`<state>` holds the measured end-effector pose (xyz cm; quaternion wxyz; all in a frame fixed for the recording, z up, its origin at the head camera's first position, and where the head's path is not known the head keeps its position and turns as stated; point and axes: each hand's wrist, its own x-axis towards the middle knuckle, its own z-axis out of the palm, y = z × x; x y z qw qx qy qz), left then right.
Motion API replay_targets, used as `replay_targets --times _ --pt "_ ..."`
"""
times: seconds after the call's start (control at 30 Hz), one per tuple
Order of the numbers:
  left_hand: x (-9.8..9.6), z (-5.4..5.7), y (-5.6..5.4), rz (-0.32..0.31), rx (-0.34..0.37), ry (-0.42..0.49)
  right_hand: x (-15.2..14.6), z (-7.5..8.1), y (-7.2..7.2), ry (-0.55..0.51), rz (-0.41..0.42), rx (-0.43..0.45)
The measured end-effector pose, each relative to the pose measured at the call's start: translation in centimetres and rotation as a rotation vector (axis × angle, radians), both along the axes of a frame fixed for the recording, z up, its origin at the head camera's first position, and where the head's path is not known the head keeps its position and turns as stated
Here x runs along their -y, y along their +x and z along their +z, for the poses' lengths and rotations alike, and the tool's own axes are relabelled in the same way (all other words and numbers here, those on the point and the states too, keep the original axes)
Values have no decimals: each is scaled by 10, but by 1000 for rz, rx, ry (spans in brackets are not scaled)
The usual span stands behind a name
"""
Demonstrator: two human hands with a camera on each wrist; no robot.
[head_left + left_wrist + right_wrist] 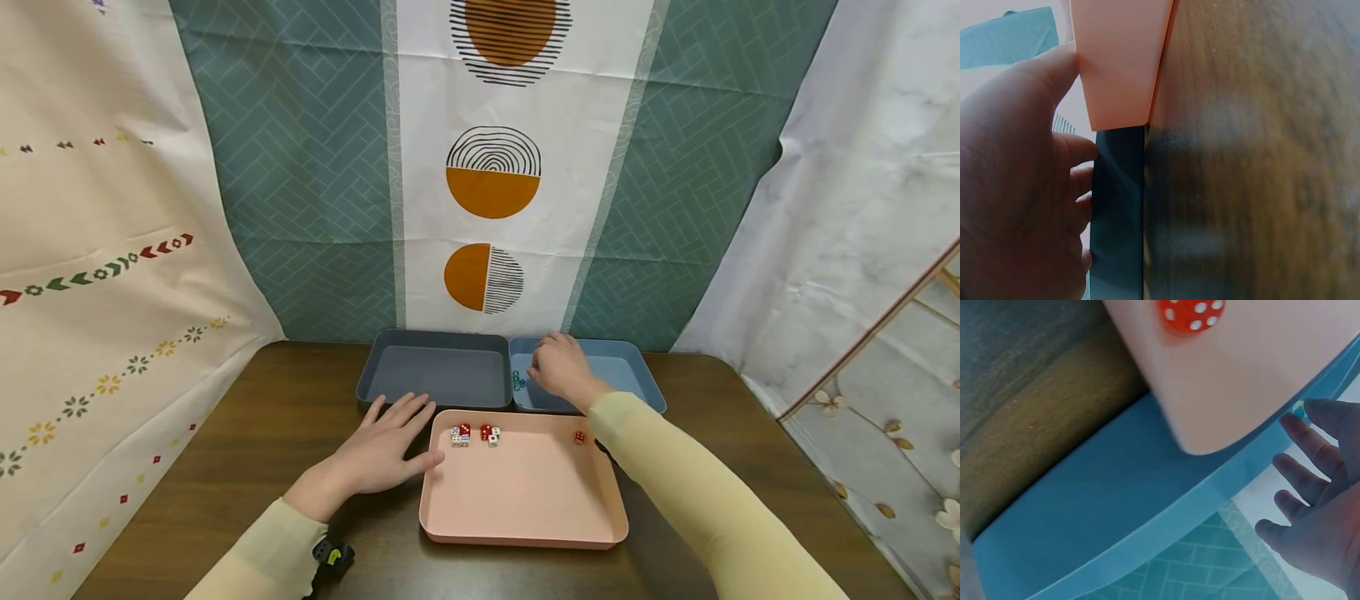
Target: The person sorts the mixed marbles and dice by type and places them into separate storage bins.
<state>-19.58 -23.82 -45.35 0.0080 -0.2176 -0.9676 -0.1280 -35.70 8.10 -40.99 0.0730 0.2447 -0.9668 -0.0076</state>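
My right hand (pixel 561 367) is over the light blue tray (pixel 626 367) at the back right. Between its thumb and index finger it pinches a small glassy teal marble (pixel 1298 409); its other fingers are spread apart. A few small green and blue marbles (pixel 517 382) lie at that tray's left side. My left hand (pixel 390 446) spreads its fingers at the pink tray's left, holding nothing. Its thumb touches the rim of the pink tray (pixel 525 500), and its fingertips are near the dark grey tray's front edge. Red and white dice (pixel 461 436) stand grouped in the pink tray.
Behind the pink tray, the dark grey tray (pixel 435 367) stands beside the light blue one. A second dice group (pixel 490 435) and a single red die (pixel 579 437) are along the pink tray's far side. Cloth hangs behind the brown wooden table (pixel 225 500).
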Motion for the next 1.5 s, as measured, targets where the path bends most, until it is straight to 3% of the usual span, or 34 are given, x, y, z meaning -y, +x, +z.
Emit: replay_targets --times 0.6,0.9,1.27,1.5 --pt "0 0 0 -8 5 5 11 -5 -11 61 -30 29" --pt "0 4 1 5 8 16 9 3 -10 62 -25 25" --pt "-1 1 0 6 12 1 -9 11 -3 10 -26 48" --pt "0 1 -1 1 9 7 -30 14 4 -50 20 39"
